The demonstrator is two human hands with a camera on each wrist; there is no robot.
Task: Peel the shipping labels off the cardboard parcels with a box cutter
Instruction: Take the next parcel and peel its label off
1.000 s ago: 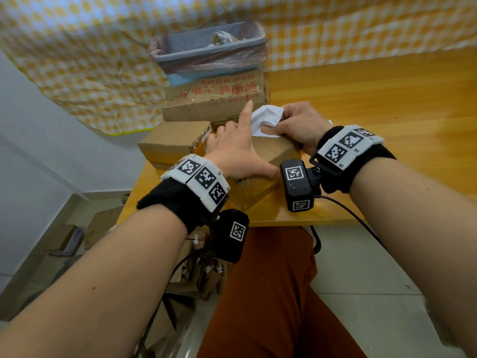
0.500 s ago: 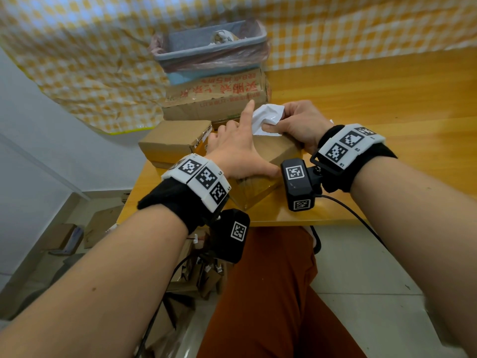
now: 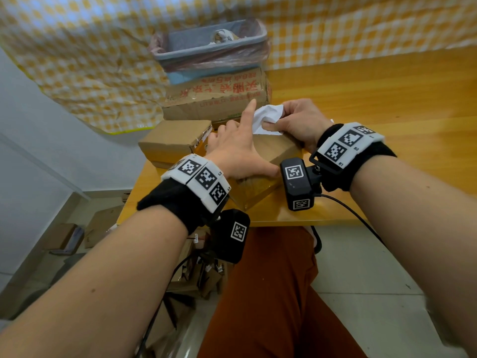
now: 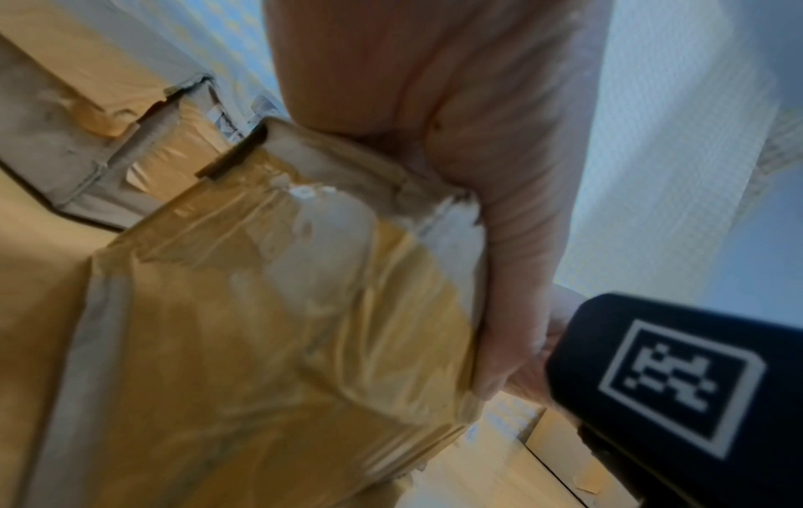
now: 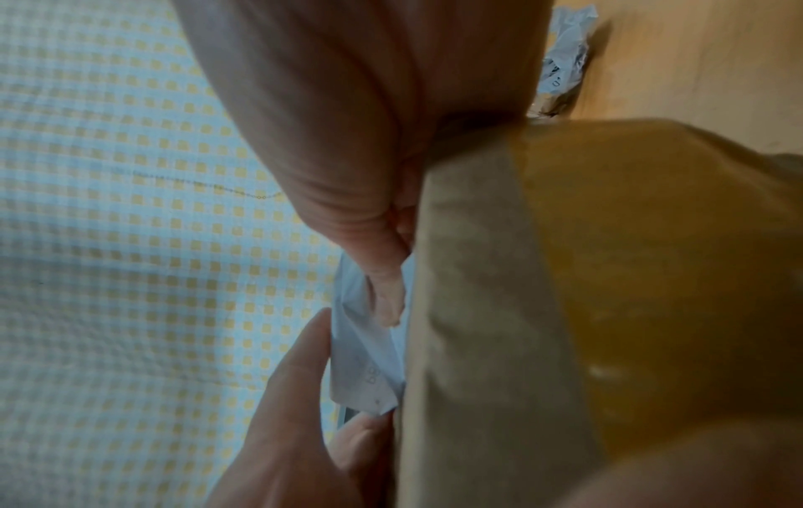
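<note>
A tape-wrapped cardboard parcel (image 3: 273, 151) lies at the table's near edge. My left hand (image 3: 237, 151) holds it down: the thumb (image 4: 512, 240) lies along its near top edge, the index finger points up against the label, and the other fingers curl over the far side. My right hand (image 3: 273, 122) pinches the crumpled white shipping label (image 3: 267, 116), which stands up from the parcel's far top edge. In the right wrist view the label (image 5: 365, 361) sits between my right thumb and the left index finger (image 5: 295, 378). White paper residue (image 4: 330, 220) shows on the parcel's side. No box cutter is in view.
A second small parcel (image 3: 175, 140) lies to the left. Behind stands a larger red-printed box (image 3: 216, 99) carrying a lined grey bin (image 3: 209, 47). A crumpled label scrap (image 5: 569, 44) lies on the wooden table (image 3: 387, 99). Checked cloth hangs behind. Boxes litter the floor at the left.
</note>
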